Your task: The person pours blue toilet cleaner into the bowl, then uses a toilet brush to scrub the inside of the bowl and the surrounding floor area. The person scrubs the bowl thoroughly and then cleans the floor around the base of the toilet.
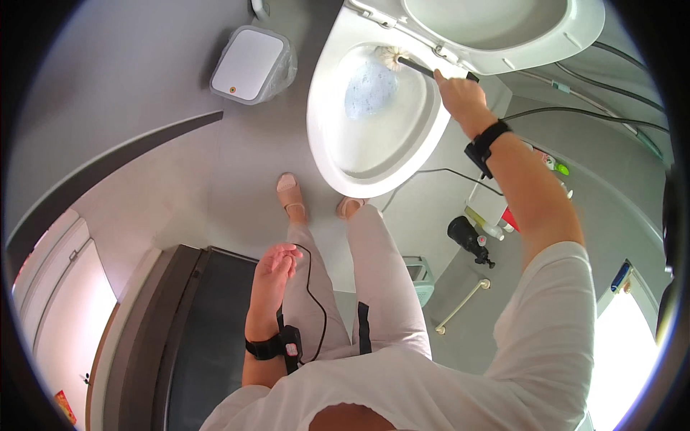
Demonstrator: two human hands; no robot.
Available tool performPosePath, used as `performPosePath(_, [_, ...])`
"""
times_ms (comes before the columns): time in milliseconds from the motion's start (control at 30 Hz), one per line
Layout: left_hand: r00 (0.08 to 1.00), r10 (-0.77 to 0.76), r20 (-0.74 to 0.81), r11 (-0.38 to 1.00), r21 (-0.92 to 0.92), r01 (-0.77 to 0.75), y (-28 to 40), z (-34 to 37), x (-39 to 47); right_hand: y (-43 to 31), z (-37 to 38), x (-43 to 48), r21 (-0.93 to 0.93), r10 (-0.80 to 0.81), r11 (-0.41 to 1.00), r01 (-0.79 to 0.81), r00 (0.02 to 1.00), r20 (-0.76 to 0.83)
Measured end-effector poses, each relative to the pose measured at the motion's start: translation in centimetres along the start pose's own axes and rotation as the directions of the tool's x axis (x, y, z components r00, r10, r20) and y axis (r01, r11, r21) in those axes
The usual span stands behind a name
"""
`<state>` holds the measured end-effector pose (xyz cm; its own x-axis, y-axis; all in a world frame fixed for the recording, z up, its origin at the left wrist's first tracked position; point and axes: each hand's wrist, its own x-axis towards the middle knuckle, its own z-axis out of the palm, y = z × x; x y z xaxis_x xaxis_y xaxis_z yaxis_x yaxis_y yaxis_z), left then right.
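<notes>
My right hand (462, 101) grips the dark handle of a toilet brush (415, 67). The brush's pale, bristly head lies against the back inner wall of the white toilet bowl (377, 186). Bluish-white water with bubbles (369, 89) shows beside the brush head. The toilet seat (582, 32) is raised behind the bowl. My left hand (279, 259) hangs over my left thigh, with its fingers loosely curled and nothing held. A thin black cable passes by its fingertips. Both wrists carry black straps with small devices.
A lidded waste bin (248, 64) stands left of the toilet. At the right are a black spray bottle (468, 236), several other bottles, hoses (582, 110) and a wall grab bar (462, 307). A light green plastic basket (423, 280) sits beside my leg. A dark doorway sill lies lower left.
</notes>
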<state>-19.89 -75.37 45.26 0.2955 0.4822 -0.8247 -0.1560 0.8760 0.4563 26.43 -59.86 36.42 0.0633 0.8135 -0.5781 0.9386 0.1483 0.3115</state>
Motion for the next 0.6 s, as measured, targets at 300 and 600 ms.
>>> performPosePath(300, [1.000,-0.021,0.007,1.000,-0.004,0.021,-0.4,-0.8,-0.4,-9.6,8.5,-15.2,0.339,0.113,0.889,-0.307,0.866,0.487])
performPosePath(600, [0.998,-0.039,0.043,0.999,0.038,0.037,-1.0,-1.7,-0.1,-14.5,12.1,2.7,0.446,-0.168,0.894,0.048,0.958,0.233])
